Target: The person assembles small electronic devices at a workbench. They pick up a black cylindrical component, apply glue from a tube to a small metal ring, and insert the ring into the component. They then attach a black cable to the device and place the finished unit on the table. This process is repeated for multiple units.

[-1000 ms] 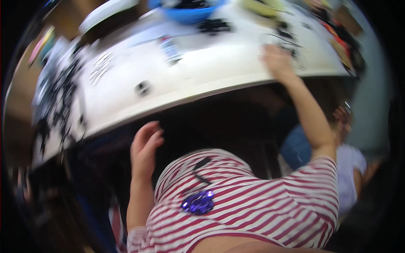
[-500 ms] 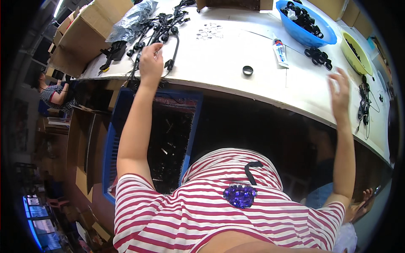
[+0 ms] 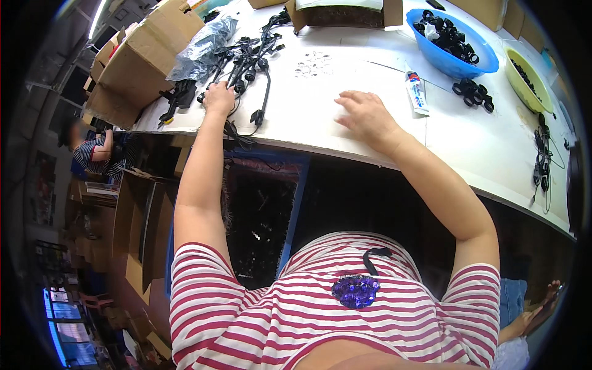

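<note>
My left hand (image 3: 218,98) is at the near side of a heap of black cables (image 3: 246,69) with round fittings, its fingers bent in on one of them. The fingertips are partly hidden among the cables. My right hand (image 3: 370,120) hovers over the middle of the white table (image 3: 302,111), fingers spread and holding nothing. The spot where a black ring stood lies under this hand, and the ring does not show. To the right of the hand lies a white and blue tube (image 3: 417,92). Small clear round pieces (image 3: 313,64) are laid out between the cables and the tube.
Black rings fill a blue basin (image 3: 453,46), and several more rings (image 3: 473,94) lie beside it. A yellow basin (image 3: 524,80) and thin cables (image 3: 542,154) are at the right. Cardboard boxes (image 3: 139,65) stand left; a blue crate (image 3: 296,203) sits below the table. A person (image 3: 92,151) is at far left.
My right hand has swung left from the table's right side to its middle, over where the black ring stood. My left hand has come down onto the cables.
</note>
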`<action>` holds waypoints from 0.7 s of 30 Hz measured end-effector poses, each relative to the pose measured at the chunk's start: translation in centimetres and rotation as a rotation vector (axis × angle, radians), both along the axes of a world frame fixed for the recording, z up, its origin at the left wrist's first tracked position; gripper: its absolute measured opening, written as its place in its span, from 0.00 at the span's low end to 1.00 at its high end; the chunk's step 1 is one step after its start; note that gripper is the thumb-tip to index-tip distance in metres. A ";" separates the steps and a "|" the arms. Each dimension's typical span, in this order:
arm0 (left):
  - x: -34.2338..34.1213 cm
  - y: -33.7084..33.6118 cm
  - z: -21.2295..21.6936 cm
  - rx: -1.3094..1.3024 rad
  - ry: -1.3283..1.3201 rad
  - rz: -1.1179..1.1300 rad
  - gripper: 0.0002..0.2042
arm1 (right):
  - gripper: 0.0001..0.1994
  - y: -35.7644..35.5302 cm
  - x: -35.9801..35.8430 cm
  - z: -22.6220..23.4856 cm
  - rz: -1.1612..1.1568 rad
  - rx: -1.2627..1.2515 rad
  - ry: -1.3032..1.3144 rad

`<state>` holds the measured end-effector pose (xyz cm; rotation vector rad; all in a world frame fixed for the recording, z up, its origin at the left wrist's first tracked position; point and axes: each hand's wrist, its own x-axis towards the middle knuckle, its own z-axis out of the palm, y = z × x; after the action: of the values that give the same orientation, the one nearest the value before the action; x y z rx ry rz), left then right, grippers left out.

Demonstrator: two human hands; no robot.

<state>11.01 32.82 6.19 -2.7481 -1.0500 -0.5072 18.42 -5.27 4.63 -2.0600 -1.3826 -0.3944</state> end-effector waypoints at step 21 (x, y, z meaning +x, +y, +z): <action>0.3 -3.5 1.9 -0.067 -0.070 -0.091 0.18 | 0.09 -1.6 1.9 0.9 -0.299 -0.011 -0.034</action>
<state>11.26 29.28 8.10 -2.8674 -0.9778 -0.5959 20.28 -6.82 5.49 -2.2842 -1.0979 -0.5496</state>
